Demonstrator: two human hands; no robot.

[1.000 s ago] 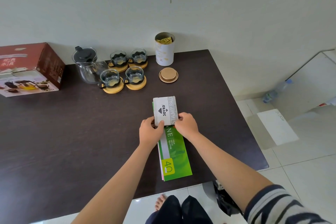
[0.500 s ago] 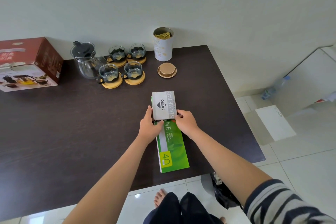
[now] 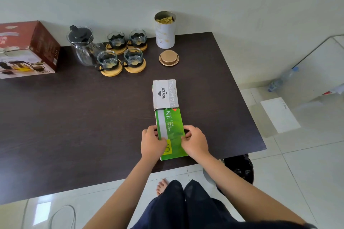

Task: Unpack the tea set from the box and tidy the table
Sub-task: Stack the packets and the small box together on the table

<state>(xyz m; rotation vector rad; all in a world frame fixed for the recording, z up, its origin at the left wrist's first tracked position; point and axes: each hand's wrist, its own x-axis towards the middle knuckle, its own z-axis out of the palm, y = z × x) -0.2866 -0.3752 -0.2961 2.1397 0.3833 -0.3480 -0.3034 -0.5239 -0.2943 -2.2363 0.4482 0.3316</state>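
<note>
A green flat box (image 3: 172, 126) lies near the front edge of the dark table (image 3: 74, 126), with a grey stamp pad box (image 3: 164, 95) stacked on its far end. My left hand (image 3: 151, 142) grips the green box's left edge and my right hand (image 3: 194, 141) grips its right edge. At the back stand a glass teapot (image 3: 82, 46) with a black lid and several glass cups on round wooden coasters (image 3: 122, 52). The red tea set box (image 3: 26, 48) sits at the back left.
A white open tin (image 3: 165, 29) with gold packets stands against the wall, its round lid (image 3: 169, 58) on the table in front of it. A plastic bottle (image 3: 283, 79) and white paper (image 3: 280, 115) lie on the tiled floor to the right. A dark bin (image 3: 240, 169) stands under the table's right corner.
Both hands have let go of the stamp pad box and slid back toward me along the green box, now holding its near sides.
</note>
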